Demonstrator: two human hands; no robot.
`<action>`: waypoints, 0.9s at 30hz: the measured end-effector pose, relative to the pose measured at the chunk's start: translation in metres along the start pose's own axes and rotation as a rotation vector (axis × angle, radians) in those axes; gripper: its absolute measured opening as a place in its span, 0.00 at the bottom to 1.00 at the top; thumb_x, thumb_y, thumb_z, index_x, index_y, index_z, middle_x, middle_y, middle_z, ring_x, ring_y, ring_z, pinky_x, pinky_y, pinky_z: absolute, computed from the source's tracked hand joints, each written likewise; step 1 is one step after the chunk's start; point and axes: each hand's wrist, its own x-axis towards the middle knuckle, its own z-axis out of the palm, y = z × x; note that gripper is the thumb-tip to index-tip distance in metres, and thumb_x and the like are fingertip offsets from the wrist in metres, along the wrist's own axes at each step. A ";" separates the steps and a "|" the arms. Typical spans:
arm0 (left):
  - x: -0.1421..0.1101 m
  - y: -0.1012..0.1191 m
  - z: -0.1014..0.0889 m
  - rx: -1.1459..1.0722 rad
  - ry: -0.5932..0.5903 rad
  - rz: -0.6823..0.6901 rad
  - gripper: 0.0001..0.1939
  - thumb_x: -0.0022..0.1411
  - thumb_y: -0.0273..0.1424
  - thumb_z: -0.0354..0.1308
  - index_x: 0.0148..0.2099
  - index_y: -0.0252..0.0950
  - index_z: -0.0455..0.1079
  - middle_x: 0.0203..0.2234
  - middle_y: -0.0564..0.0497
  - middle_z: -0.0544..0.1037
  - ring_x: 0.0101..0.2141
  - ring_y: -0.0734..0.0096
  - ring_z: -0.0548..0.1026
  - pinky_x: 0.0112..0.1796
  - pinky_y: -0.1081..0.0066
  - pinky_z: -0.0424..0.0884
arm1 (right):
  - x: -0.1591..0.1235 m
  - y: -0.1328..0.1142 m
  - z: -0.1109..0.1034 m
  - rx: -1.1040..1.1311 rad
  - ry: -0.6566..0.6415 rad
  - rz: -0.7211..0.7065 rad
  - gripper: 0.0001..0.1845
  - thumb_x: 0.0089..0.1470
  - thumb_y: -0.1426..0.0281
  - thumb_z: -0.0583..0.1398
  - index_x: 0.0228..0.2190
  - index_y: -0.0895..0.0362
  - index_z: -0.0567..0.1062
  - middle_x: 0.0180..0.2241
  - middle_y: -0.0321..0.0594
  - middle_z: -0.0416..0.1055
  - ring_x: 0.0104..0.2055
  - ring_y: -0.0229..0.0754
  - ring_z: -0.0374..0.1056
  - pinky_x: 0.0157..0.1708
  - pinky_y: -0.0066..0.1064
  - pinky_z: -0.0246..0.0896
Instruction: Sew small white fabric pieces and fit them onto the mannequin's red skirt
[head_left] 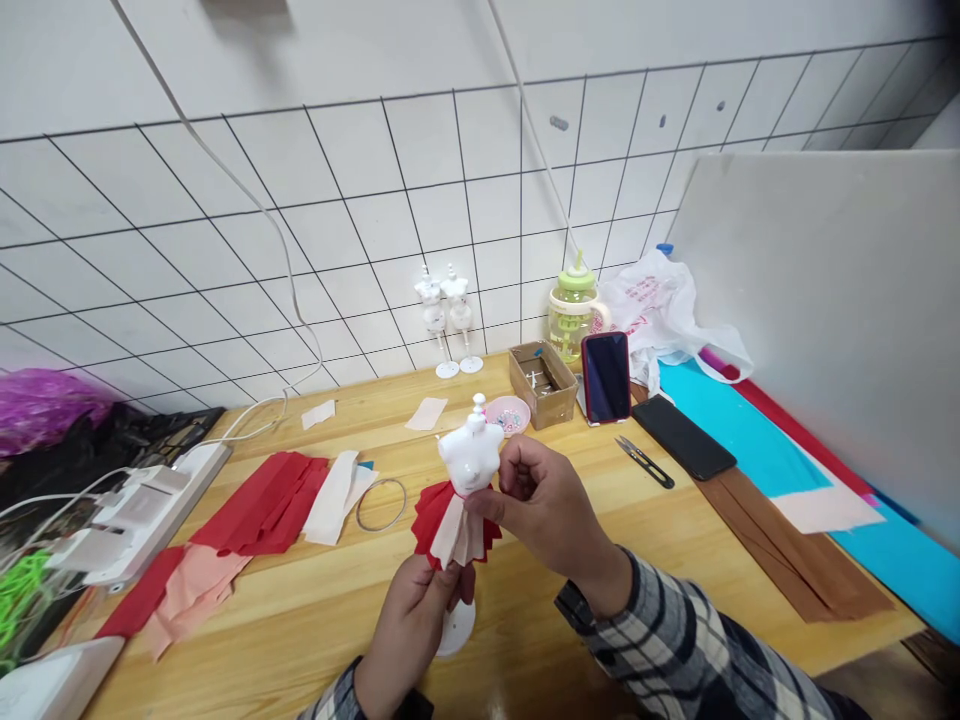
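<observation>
A small white dress-form mannequin [470, 455] stands upright in front of me, dressed in a pleated red skirt [433, 522] with a pale cream front panel [459, 540]. My left hand [416, 620] is closed around the mannequin's stand, just below the skirt hem. The round white base [456, 630] shows partly behind that hand. At the waist, the thumb of my right hand [559, 515] presses on the skirt's top edge. Its other fingers are curled beside the torso, and whether they hold a thread cannot be made out.
Red strips [262, 500], a white strip [330, 495] and a wire ring [381, 504] lie left. Behind are two mannequins [448, 310], a pink bead dish [508, 414], a cardboard box [553, 400] and a drink bottle [574, 310]. Thread snips [646, 463] and phones [684, 437] lie right.
</observation>
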 end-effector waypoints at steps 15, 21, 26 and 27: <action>-0.003 -0.008 -0.003 -0.249 -0.181 -0.074 0.28 0.60 0.54 0.54 0.24 0.34 0.66 0.15 0.54 0.63 0.18 0.77 0.56 0.22 0.72 0.51 | 0.003 0.005 -0.012 0.003 -0.114 0.007 0.27 0.40 0.62 0.71 0.22 0.54 0.57 0.20 0.25 0.50 0.22 0.31 0.45 0.22 0.26 0.42; -0.005 0.004 -0.006 -0.222 -0.261 -0.138 0.27 0.59 0.54 0.54 0.25 0.34 0.66 0.13 0.55 0.63 0.16 0.78 0.55 0.20 0.73 0.49 | 0.010 0.015 -0.015 -0.063 -0.097 0.044 0.28 0.40 0.60 0.71 0.21 0.54 0.55 0.20 0.25 0.49 0.22 0.31 0.44 0.21 0.25 0.43; 0.002 0.007 -0.003 -0.250 -0.102 -0.116 0.26 0.64 0.50 0.51 0.24 0.35 0.63 0.14 0.56 0.63 0.15 0.80 0.56 0.20 0.75 0.51 | 0.005 0.025 -0.016 -0.354 0.079 -0.295 0.11 0.54 0.63 0.62 0.33 0.55 0.66 0.26 0.33 0.63 0.26 0.35 0.59 0.26 0.27 0.58; 0.003 0.007 -0.003 -0.226 -0.069 -0.107 0.26 0.64 0.50 0.50 0.24 0.34 0.63 0.14 0.56 0.64 0.16 0.80 0.57 0.20 0.75 0.52 | 0.003 0.025 -0.015 -0.486 0.105 -0.463 0.10 0.55 0.64 0.61 0.37 0.55 0.69 0.31 0.37 0.68 0.31 0.38 0.64 0.31 0.30 0.62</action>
